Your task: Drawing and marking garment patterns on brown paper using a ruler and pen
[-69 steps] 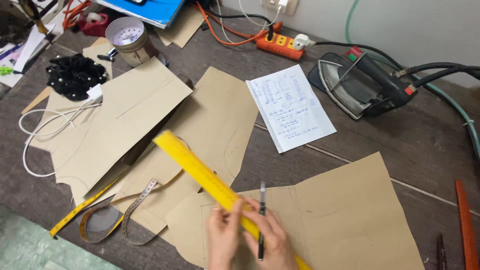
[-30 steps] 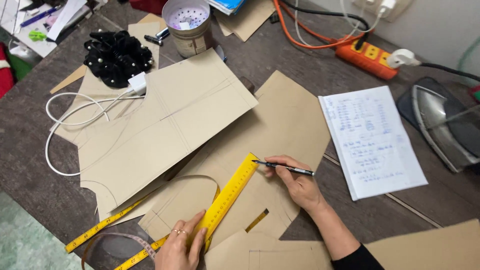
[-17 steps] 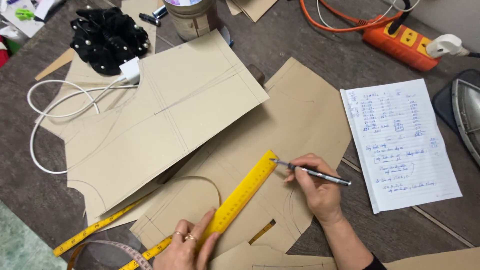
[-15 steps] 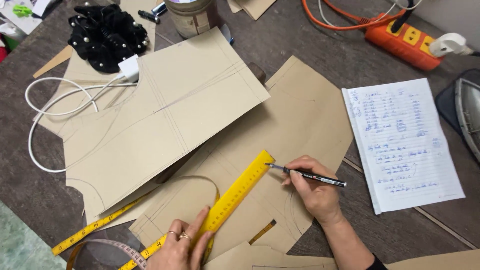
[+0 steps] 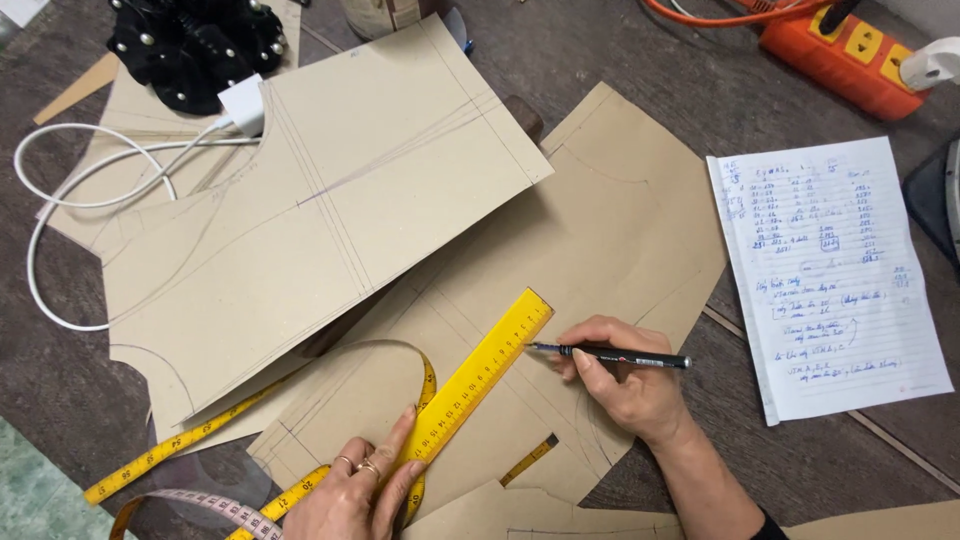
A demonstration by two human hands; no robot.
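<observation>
Two hands work over brown paper pattern pieces spread on a dark wooden table (image 5: 620, 60). A yellow ruler (image 5: 478, 378) lies aslant on the lower pattern piece (image 5: 620, 240), and everything else sits around it. At the ruler's lower end the left hand (image 5: 352, 492) presses down flat, fingers spread open on the ruler and closed around nothing; two rings show on one finger. Just right of the ruler's upper end the right hand (image 5: 625, 385) pinches a black pen (image 5: 610, 354) between thumb and fingers, its tip touching the paper right beside the ruler's edge. A yellow tape measure (image 5: 190, 448) curls out from under the ruler toward the lower left. Up and left of the ruler, a larger pattern piece (image 5: 310, 200) with pencilled lines overlaps the lower one. Well right of the ruler lies a white sheet of handwritten notes (image 5: 830, 280). Far above it, an orange power strip (image 5: 845, 55) sits at the table's top edge; far to the upper left are a white cable (image 5: 70, 200) with its plug and a black beaded bundle (image 5: 195, 45).
</observation>
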